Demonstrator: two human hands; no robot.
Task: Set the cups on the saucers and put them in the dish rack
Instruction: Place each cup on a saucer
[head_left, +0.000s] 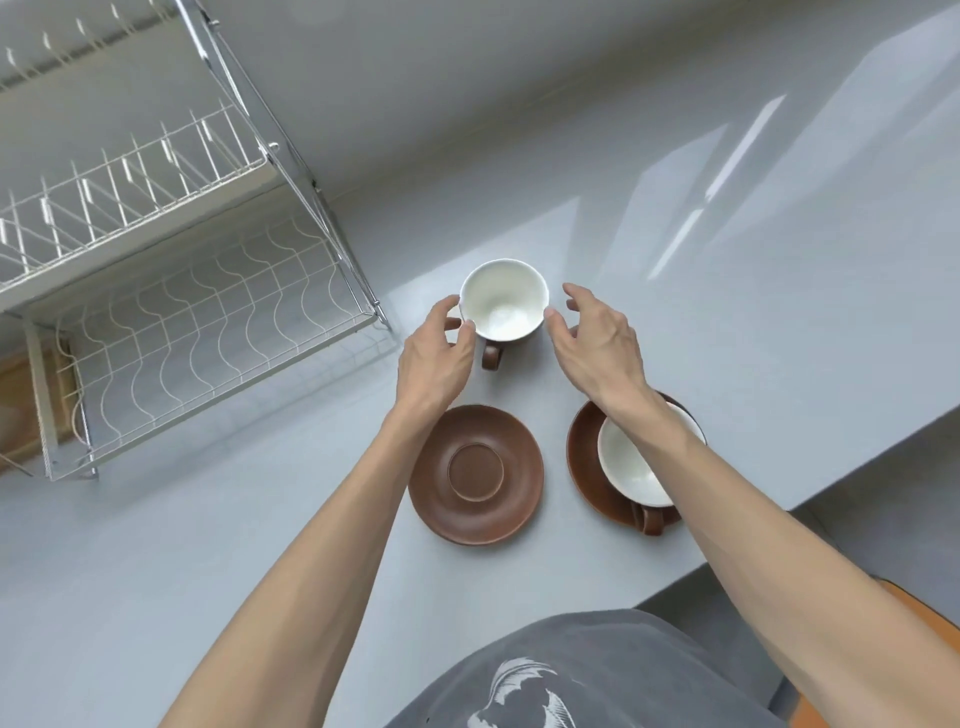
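Note:
A brown cup with a white inside stands on the grey counter, its handle pointing toward me. My left hand touches its left rim with thumb and fingertips. My right hand sits just to its right, fingers spread and relaxed, thumb tip at the rim. Nearer to me lies a bare brown saucer. To its right a second cup sits on another brown saucer, partly hidden by my right forearm.
A two-tier metal dish rack stands at the left, its lower wire shelf and upper plate slots holding nothing. A wooden board lies behind it. The counter's edge runs along the right.

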